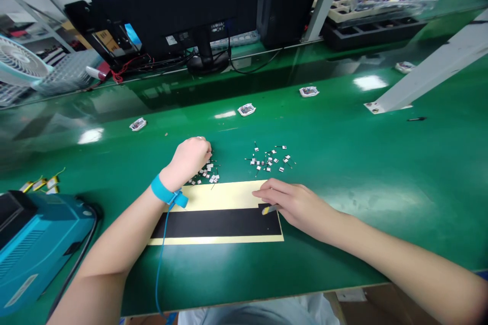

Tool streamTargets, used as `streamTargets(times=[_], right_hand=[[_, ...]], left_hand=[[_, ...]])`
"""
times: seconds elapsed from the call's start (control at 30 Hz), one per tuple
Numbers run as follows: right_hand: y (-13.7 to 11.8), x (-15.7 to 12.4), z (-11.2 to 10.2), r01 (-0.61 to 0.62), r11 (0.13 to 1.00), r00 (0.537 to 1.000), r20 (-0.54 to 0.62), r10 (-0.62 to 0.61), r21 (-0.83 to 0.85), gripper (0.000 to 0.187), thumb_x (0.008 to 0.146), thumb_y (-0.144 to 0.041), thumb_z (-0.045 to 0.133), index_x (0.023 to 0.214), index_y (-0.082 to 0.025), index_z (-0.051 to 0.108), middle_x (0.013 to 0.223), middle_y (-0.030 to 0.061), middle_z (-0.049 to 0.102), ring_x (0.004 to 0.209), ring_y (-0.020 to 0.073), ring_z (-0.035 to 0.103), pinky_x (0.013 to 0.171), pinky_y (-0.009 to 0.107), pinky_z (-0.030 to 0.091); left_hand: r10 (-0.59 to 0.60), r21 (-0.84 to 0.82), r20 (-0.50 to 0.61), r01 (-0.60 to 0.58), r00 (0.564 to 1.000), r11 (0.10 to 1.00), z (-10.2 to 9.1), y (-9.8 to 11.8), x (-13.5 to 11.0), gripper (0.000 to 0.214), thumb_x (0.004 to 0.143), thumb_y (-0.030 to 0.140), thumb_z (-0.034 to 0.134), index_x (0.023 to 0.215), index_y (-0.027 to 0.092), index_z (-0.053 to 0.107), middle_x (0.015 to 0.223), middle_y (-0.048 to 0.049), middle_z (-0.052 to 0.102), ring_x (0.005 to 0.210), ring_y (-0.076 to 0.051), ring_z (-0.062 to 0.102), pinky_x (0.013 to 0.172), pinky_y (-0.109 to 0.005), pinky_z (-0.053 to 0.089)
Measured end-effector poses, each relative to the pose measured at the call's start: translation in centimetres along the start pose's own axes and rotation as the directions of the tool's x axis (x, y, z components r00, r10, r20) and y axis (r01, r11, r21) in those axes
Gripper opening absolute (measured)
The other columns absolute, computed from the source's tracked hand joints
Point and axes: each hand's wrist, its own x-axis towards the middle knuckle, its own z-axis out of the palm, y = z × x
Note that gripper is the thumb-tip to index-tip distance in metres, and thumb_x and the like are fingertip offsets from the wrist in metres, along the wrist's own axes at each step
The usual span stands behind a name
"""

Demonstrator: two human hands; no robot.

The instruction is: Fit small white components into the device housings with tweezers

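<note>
My left hand [189, 156] is closed, its fingers curled down at the far edge of a pile of small white-and-dark parts with short leads [210, 177]. The fingertips are hidden, so I cannot make out what they hold. A blue wrist strap [162, 190] with a cord is round that wrist. My right hand [295, 205] is closed round a slim tool with a yellow end [267, 209]. Its fingertips reach over the right end of a pale yellow sheet [224, 193] bearing a wide black strip [221, 223]. A second scatter of small parts [270, 160] lies beyond that hand.
Several white-edged small pieces [246, 109] stand in a row farther back. A teal machine [41, 244] is at the left, with yellow-wrapped parts [52, 182] behind it. A monitor [179, 0], a slanted white post [438, 66] and stacked trays [373, 30] bound the back and right.
</note>
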Motion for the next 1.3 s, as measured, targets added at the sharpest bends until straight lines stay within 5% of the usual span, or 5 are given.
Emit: streamTargets(times=[0.5,0.73,1.0,1.17,1.3], right_hand=[[-0.6,-0.1,0.3,-0.057,0.973,0.976,0.193,0.102,-0.225,0.017,0.075,-0.018,0.061,0.092,-0.018,0.059,0.08,0.0013,0.062,0.06,0.0144,0.06,0.045,0.022,0.031],[-1.8,-0.2,0.4,-0.031,0.951,0.962,0.248,0.112,-0.308,0.01,0.082,-0.011,0.048,0.083,-0.015,0.057,0.08,0.0038,0.056,0.049,0.0128,0.054,0.039,0.027,0.021],[-1.6,-0.4,0.6,-0.083,0.983,0.958,0.258,0.123,-0.161,0.017,0.075,-0.002,0.051,0.085,-0.014,0.055,0.081,0.0038,0.056,0.049,0.0116,0.05,0.043,0.024,0.02],[-0.8,-0.1,0.4,-0.228,0.966,0.963,0.173,0.205,0.12,0.015,0.07,-0.001,0.055,0.077,-0.013,0.055,0.076,0.0017,0.056,0.057,0.011,0.05,0.049,0.022,0.027],[0.1,0.5,-0.7,-0.351,0.82,0.932,0.088,0.351,0.453,0.007,0.078,-0.02,0.054,0.074,-0.014,0.056,0.064,-0.0011,0.052,0.049,0.0076,0.042,0.047,0.02,0.029]], left_hand=[[0.048,-0.414,-0.222,-0.138,0.974,0.9,-1.4,1.6,-0.7,0.019,0.079,0.022,0.046,0.082,0.016,0.063,0.077,-0.0023,0.064,0.069,-0.015,0.058,0.062,-0.024,0.045],[0.123,-0.925,-0.048,-0.091,0.991,0.37,-0.8,4.2,-1.5,0.012,0.075,0.024,0.055,0.079,0.013,0.06,0.077,-0.0039,0.065,0.07,-0.012,0.061,0.063,-0.022,0.05],[0.024,-0.999,0.002,0.003,1.0,-0.051,0.8,5.5,-1.3,0.007,0.072,0.019,0.059,0.073,0.012,0.059,0.07,-0.0031,0.062,0.067,-0.01,0.059,0.065,-0.022,0.049],[-0.094,-0.978,-0.208,-0.206,0.974,0.039,1.6,5.9,-1.8,0.006,0.071,0.016,0.059,0.075,0.013,0.056,0.074,-0.0023,0.059,0.071,-0.01,0.058,0.067,-0.021,0.049],[-0.041,-0.815,-0.533,-0.499,0.845,0.295,1.6,6.5,-2.8,0.016,0.069,0.007,0.058,0.083,0.014,0.054,0.077,-0.0039,0.059,0.074,-0.012,0.058,0.068,-0.026,0.05]])
